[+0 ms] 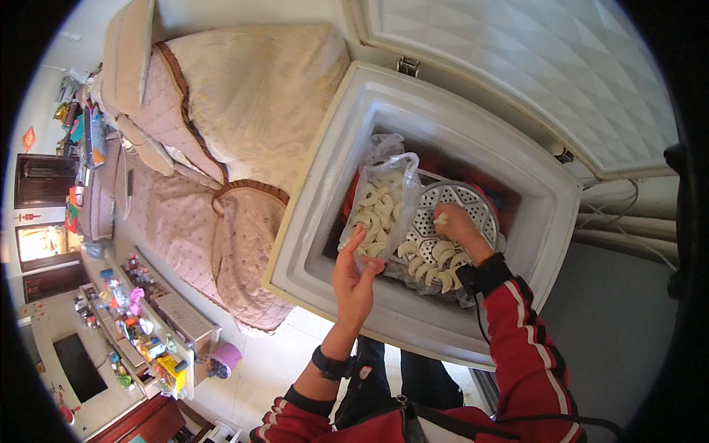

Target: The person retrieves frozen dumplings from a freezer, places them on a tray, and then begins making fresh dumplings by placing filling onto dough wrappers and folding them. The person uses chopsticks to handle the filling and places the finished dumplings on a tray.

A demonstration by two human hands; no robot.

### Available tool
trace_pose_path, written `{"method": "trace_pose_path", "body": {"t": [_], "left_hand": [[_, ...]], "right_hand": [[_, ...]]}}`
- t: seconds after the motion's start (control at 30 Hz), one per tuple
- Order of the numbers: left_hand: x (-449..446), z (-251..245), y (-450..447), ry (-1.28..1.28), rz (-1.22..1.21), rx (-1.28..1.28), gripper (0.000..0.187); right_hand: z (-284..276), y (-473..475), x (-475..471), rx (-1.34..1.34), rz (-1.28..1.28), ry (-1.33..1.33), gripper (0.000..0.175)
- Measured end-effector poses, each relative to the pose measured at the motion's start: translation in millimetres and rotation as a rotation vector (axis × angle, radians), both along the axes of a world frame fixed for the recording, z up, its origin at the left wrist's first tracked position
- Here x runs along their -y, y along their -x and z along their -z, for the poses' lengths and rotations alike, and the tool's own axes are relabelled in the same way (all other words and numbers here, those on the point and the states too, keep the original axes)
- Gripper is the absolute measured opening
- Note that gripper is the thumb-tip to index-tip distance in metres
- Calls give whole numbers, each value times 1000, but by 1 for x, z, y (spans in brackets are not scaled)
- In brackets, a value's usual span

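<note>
Inside an open chest freezer [443, 91], a clear plastic bag [410, 166] holds many pale crescent-shaped dumplings [372, 213]. My left hand [353, 282] is at the bag's near edge, thumb and fingers apart. Whether it pinches the thin plastic cannot be made out. To the right of the bag lies a round perforated metal steamer tray [437, 195]. Several dumplings [435, 264] lie in rows over its near side. Above the tray, my right hand [460, 230] has its fingers closed around a dumpling [441, 219].
The freezer's raised lid [509, 72] stands behind on hinges. A bed with a quilted cover [249, 99] adjoins the freezer's left side. Further left are a cluttered cabinet [133, 332] and a purple bin [226, 357]. Cables [615, 205] hang at the right.
</note>
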State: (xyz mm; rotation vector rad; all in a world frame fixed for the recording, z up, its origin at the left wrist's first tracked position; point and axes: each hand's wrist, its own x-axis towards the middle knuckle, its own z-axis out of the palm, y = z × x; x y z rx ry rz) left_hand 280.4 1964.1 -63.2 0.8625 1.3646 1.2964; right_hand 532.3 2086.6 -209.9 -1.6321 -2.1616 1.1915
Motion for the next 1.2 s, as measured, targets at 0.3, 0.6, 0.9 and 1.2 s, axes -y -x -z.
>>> {"method": "trace_pose_path", "body": {"t": [0.3,0.6,0.9,1.2], "left_hand": [[3,-9,-10,33,-22,57,53],[7,-3,1,-2,-12,23,54],[8,-3,1,12,-2,30,56],[11,-4,1,23,-4,71,52]], "right_hand": [[-124,81,-27,-571,-182,-139,19],[-23,52,66,171,-723,-239,50],[-1,53,70,97,-762,-318,32],[37,-5,41,-121,-235,-138,14]]}}
